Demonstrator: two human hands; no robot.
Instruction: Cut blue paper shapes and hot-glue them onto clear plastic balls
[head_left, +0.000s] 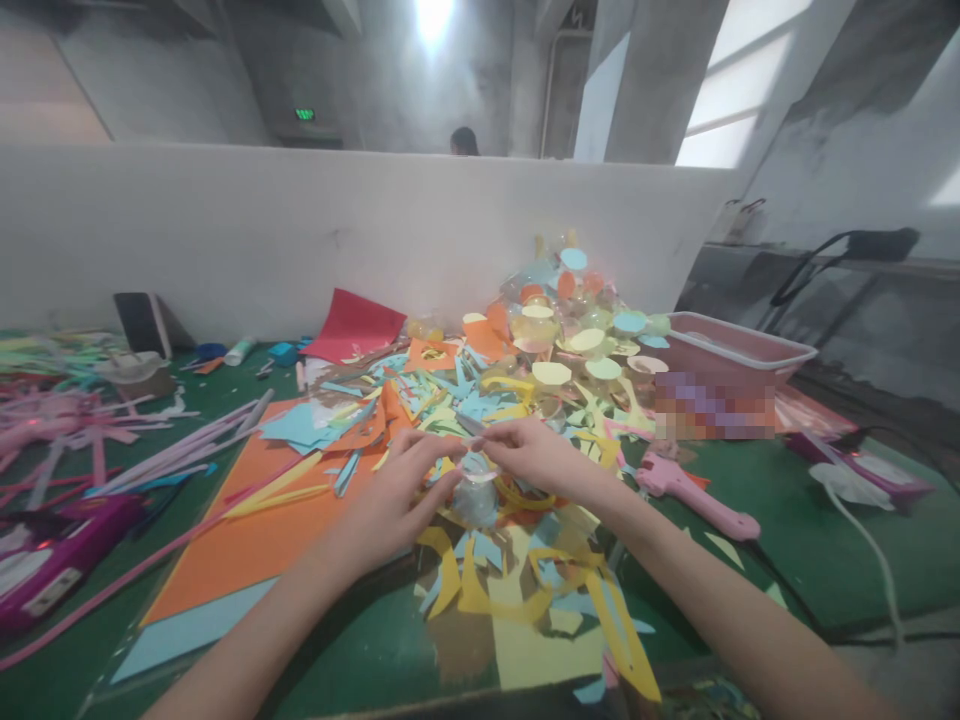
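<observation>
Both hands meet over a small clear rounded piece (475, 502), see-through like plastic, with a pale disc-like rim at its top. My left hand (412, 480) is closed at its left side, thumb and fingertips at the rim. From the right, my right hand (525, 458) pinches at the top of the same piece; its fingertips partly hide what they touch. Yellow, blue and pale green paper scraps (551, 590) lie under and around the hands. Behind them is a heap of similar clear pieces bearing coloured paper discs (551, 373).
A pink glue gun (697, 495) lies at right, before a pink plastic basket (739, 350). Orange sheets (225, 530) and thin paper strips are at left, near a purple power strip (71, 550). A phone (142, 325) leans against the white partition (247, 230).
</observation>
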